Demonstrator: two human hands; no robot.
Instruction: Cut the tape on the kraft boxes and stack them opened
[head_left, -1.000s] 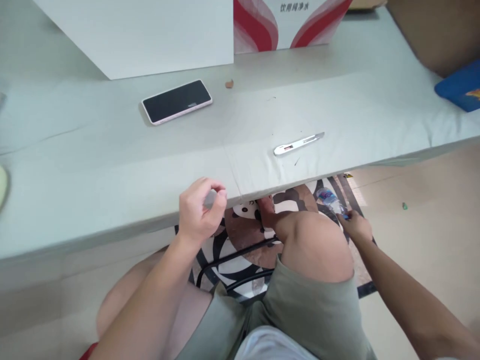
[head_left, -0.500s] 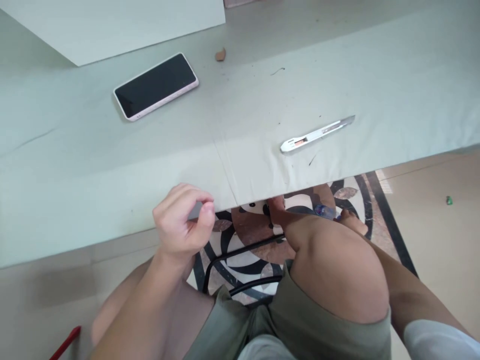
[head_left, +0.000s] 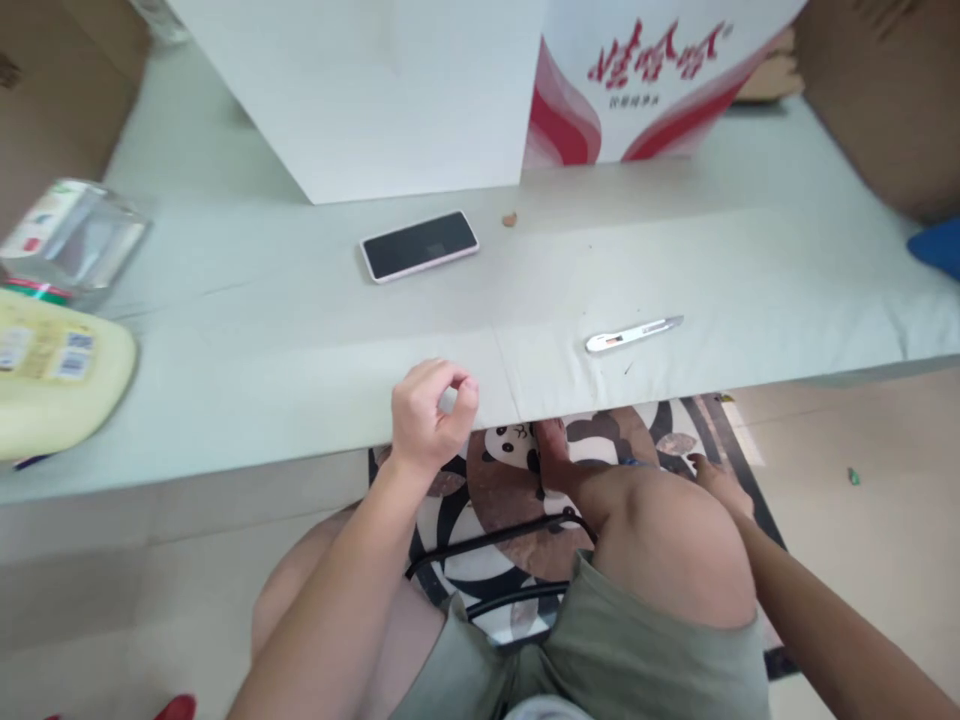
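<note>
My left hand (head_left: 435, 415) rests at the table's front edge with its fingers curled into a loose fist, thumb bent toward the forefinger. Nothing shows in it. My right hand (head_left: 724, 487) hangs low beside my bent leg, below the table edge; its fingers are blurred and partly hidden. A white utility knife (head_left: 630, 335) lies on the tabletop, blade pointing right. Farther back and left of it is a phone (head_left: 420, 247) in a pale case, dark screen up. Next to the phone sits a small brown scrap (head_left: 510, 219).
A white carton (head_left: 420, 100) with red markings stands at the back. On the left are a yellow bottle (head_left: 71, 390) and a clear container (head_left: 82, 235). Brown cardboard (head_left: 877, 110) is at the back right. A green bit (head_left: 853, 477) lies on the floor.
The view has tilted up and shifted left, bringing the carton's print and the left-side containers into sight. My left hand stays curled by the edge. Knife and phone appear unmoved on the table.
</note>
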